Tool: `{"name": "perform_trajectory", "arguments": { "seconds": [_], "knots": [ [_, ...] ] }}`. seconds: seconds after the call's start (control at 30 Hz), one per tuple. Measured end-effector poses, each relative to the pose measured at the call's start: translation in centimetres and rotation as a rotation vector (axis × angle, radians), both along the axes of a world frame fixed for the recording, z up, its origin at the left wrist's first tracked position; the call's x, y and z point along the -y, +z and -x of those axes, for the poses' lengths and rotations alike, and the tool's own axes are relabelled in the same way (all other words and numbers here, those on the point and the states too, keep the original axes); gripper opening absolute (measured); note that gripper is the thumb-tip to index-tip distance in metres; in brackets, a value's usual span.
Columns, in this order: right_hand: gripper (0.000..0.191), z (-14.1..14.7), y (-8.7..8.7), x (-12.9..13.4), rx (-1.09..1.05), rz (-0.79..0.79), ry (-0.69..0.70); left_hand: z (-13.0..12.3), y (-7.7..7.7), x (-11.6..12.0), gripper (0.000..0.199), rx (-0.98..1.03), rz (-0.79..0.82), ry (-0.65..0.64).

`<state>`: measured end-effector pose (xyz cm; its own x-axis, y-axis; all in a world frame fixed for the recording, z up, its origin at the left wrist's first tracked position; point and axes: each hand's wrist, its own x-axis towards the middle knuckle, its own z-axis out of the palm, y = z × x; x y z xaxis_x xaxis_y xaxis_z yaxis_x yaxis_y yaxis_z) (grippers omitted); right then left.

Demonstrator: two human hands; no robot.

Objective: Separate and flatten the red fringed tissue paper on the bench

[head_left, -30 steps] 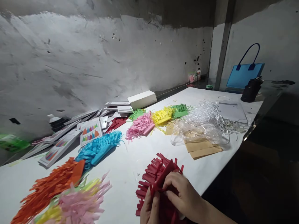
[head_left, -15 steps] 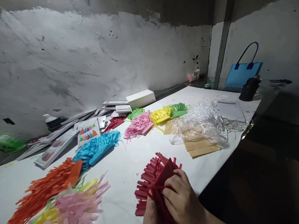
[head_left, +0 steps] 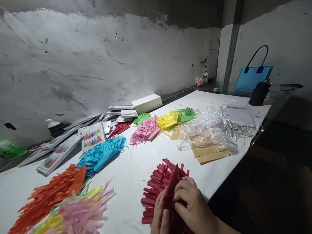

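A dark red fringed tissue-paper bundle [head_left: 156, 182] lies at the front of the white-covered table, its cut strips fanning to the left. My left hand [head_left: 160, 213] grips its near side, fingers closed on the uncut band. From the right, my right hand [head_left: 191, 201] pinches the same folded band with bent fingers. The band stands up between both hands; the bundle's lower part is partly hidden by them. Left of it lie a multicoloured pastel tissue bundle [head_left: 80, 208] and an orange tissue bundle [head_left: 51, 195].
Farther back are blue [head_left: 102, 154], pink [head_left: 146, 130] and yellow [head_left: 169, 120] tissue bundles. Clear plastic [head_left: 202, 136] lies over brown paper pieces [head_left: 212, 156]. Printed packages [head_left: 92, 135] and a white box [head_left: 147, 103] lie along the wall. A blue bag [head_left: 253, 78] stands far right.
My left hand has moved up and inward, and its fingers now wrap the band. The red band is folded more upright between my hands. My right hand stays close to where it was.
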<state>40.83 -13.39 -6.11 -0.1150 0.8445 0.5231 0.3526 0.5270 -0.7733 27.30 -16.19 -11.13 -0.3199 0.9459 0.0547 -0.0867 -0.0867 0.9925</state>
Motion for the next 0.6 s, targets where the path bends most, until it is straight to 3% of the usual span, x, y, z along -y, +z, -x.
{"name": "perform_trajectory", "arguments": {
  "seconds": [0.17,0.3,0.4,0.6],
  "knots": [
    [0.029,-0.7,1.3,-0.8,-0.106,0.308,0.14,-0.2,2.9,-0.6,0.049,0.077,0.083,-0.072],
    [0.021,-1.4,2.3,-1.4,-0.244,0.395,0.264,0.6,3.6,-1.1,0.054,0.012,0.143,-0.062],
    [0.019,-1.6,2.4,-1.4,-0.203,0.361,0.256,0.8,3.6,-1.3,0.055,-0.019,0.148,-0.061],
    [0.018,-1.6,2.0,-0.8,-0.052,0.147,0.172,0.1,4.7,-1.2,0.047,-0.093,0.065,-0.022]
  ]
}}
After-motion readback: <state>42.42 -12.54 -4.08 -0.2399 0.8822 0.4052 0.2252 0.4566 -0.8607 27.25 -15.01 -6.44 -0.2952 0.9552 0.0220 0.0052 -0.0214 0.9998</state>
